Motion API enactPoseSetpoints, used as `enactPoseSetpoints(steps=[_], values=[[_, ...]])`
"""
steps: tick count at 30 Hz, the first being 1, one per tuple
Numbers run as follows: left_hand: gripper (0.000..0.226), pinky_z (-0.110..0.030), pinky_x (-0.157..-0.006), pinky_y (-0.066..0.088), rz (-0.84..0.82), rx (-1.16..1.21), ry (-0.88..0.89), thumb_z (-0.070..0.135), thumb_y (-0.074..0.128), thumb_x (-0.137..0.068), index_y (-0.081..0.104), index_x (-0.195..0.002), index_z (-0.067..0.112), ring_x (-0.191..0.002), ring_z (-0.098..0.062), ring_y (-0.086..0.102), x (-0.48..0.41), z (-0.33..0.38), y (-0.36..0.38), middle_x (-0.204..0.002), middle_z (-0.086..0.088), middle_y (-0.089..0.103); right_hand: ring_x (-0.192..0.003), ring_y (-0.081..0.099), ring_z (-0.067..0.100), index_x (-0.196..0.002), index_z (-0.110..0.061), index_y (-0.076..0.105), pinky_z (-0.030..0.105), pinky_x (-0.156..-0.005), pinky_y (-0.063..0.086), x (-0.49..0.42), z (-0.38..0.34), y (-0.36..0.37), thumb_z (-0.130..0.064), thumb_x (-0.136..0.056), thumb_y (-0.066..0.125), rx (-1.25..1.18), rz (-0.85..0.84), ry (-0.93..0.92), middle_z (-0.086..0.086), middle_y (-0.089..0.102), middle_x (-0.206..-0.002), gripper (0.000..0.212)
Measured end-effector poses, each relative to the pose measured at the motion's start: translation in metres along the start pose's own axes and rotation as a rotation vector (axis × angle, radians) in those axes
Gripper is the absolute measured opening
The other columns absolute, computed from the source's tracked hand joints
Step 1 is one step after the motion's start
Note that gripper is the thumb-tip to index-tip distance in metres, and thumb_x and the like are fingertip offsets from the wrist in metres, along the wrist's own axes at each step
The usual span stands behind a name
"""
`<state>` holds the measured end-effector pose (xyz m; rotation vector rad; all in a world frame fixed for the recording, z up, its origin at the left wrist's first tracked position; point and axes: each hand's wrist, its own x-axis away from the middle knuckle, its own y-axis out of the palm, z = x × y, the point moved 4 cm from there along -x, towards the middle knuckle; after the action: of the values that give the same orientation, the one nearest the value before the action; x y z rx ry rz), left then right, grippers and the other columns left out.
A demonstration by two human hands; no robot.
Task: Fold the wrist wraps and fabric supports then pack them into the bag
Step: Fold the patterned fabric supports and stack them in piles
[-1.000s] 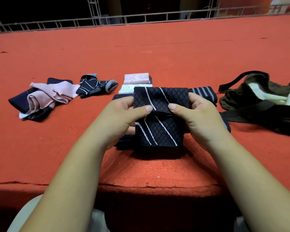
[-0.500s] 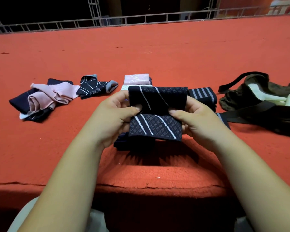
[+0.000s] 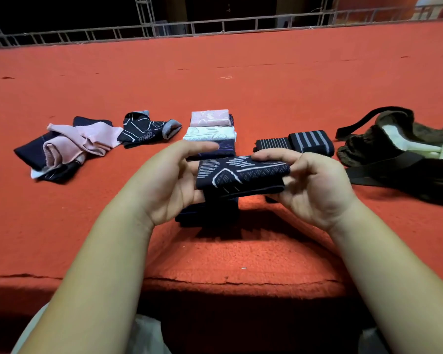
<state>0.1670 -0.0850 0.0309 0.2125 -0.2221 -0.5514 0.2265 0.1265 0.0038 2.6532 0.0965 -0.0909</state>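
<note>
over red carpet: folded navy wrap
left hand: curled round its left end
right hand: pinches its right end

Left hand and right hand, palms facing, each have a curled grip on the folded wrap.
</note>
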Motion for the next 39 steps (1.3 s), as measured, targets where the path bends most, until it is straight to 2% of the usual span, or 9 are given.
enactPoseSetpoints(steps=[1, 5, 10, 15, 18, 23, 28, 34, 39], values=[[0.030, -0.043, -0.083, 0.063, 0.001, -0.055, -0.016, 0.023, 0.055, -0.106, 0.067, -0.129, 0.009, -0.102, -0.029, 0.076, 0.001, -0.001, 0.000, -0.122, -0.019, 0.077, -0.088, 0.064, 0.037, -0.111, 0.007, 0.075, 0.025, -0.072, 0.043, 0.000, -0.001, 0.000, -0.013, -0.078, 0.037, 0.004, -0.017, 0.006, 0.028, 0.074, -0.116, 0.054], [0.042, -0.036, -0.085, 0.062, 0.028, -0.205, 0.015, 0.005, 0.074, -0.093, 0.063, -0.134, 0.004, -0.104, -0.022, 0.076, 0.002, -0.005, -0.005, -0.120, -0.009, 0.078, -0.083, 0.071, 0.016, -0.108, -0.004, 0.074, 0.023, -0.066, 0.054, 0.000, -0.004, 0.003, -0.005, -0.101, 0.045, 0.194, -0.006, -0.023, 0.013, 0.077, -0.103, 0.030], [0.062, -0.063, -0.100, 0.054, 0.208, -0.300, 0.122, 0.004, 0.090, -0.076, 0.055, -0.127, 0.011, -0.110, -0.039, 0.076, 0.000, 0.002, -0.019, -0.119, -0.021, 0.077, -0.066, 0.044, 0.016, -0.096, -0.021, 0.078, 0.026, -0.059, 0.034, -0.002, -0.005, -0.003, -0.009, -0.095, 0.073, 0.738, 0.170, -0.114, 0.005, 0.056, -0.080, 0.013], [0.044, -0.064, -0.084, 0.060, 0.384, -0.471, 0.326, 0.008, 0.087, -0.085, 0.049, -0.102, 0.022, -0.079, -0.021, 0.072, 0.002, 0.011, -0.026, -0.081, 0.005, 0.068, -0.074, 0.061, 0.010, -0.095, -0.026, 0.082, 0.027, -0.071, 0.047, -0.015, 0.000, 0.014, -0.018, -0.094, 0.077, 0.714, 0.346, -0.251, 0.000, 0.078, -0.085, 0.010], [0.029, -0.057, -0.080, 0.061, 0.488, -0.594, 0.351, 0.016, 0.089, -0.084, 0.061, -0.088, 0.015, -0.074, -0.018, 0.064, 0.000, 0.012, -0.039, -0.081, -0.002, 0.066, -0.075, 0.064, 0.008, -0.099, -0.028, 0.083, 0.025, -0.072, 0.049, -0.022, 0.006, 0.024, -0.019, -0.097, 0.075, 0.710, 0.326, -0.230, -0.001, 0.080, -0.088, 0.013], [0.018, -0.033, -0.068, 0.055, 0.492, -0.693, 0.204, 0.020, 0.090, -0.083, 0.074, -0.088, 0.014, -0.067, -0.010, 0.069, -0.005, 0.002, -0.059, -0.081, 0.000, 0.077, -0.073, 0.062, 0.008, -0.099, -0.031, 0.084, 0.031, -0.072, 0.053, -0.029, 0.031, 0.027, -0.023, -0.095, 0.075, 0.780, 0.279, -0.113, 0.004, 0.077, -0.085, 0.012], [0.018, -0.037, -0.075, 0.057, 0.457, -0.812, 0.047, 0.024, 0.091, -0.081, 0.077, -0.086, 0.014, -0.066, -0.018, 0.067, -0.010, -0.015, -0.071, -0.077, -0.005, 0.079, -0.070, 0.072, 0.027, -0.094, -0.033, 0.083, 0.049, -0.068, 0.063, -0.027, 0.042, 0.027, -0.023, -0.096, 0.070, 0.934, 0.266, -0.038, 0.000, 0.077, -0.079, 0.017], [0.019, -0.041, -0.078, 0.061, 0.427, -0.811, -0.038, 0.026, 0.091, -0.079, 0.078, -0.086, 0.015, -0.065, -0.020, 0.068, -0.010, -0.020, -0.080, -0.074, -0.003, 0.079, -0.062, 0.065, 0.012, -0.090, -0.034, 0.081, 0.037, -0.064, 0.059, -0.029, 0.050, 0.026, -0.024, -0.094, 0.068, 1.009, 0.258, -0.027, -0.018, 0.064, -0.060, 0.018], [0.019, -0.033, -0.065, 0.064, 0.390, -0.807, -0.082, 0.016, 0.088, -0.086, 0.076, -0.093, 0.003, -0.064, -0.021, 0.069, -0.009, -0.025, -0.072, -0.078, -0.008, 0.075, -0.056, 0.058, 0.002, -0.088, -0.036, 0.079, 0.026, -0.062, 0.044, -0.032, 0.058, 0.022, -0.026, -0.094, 0.067, 1.120, 0.248, -0.016, -0.018, 0.064, -0.061, 0.017]])
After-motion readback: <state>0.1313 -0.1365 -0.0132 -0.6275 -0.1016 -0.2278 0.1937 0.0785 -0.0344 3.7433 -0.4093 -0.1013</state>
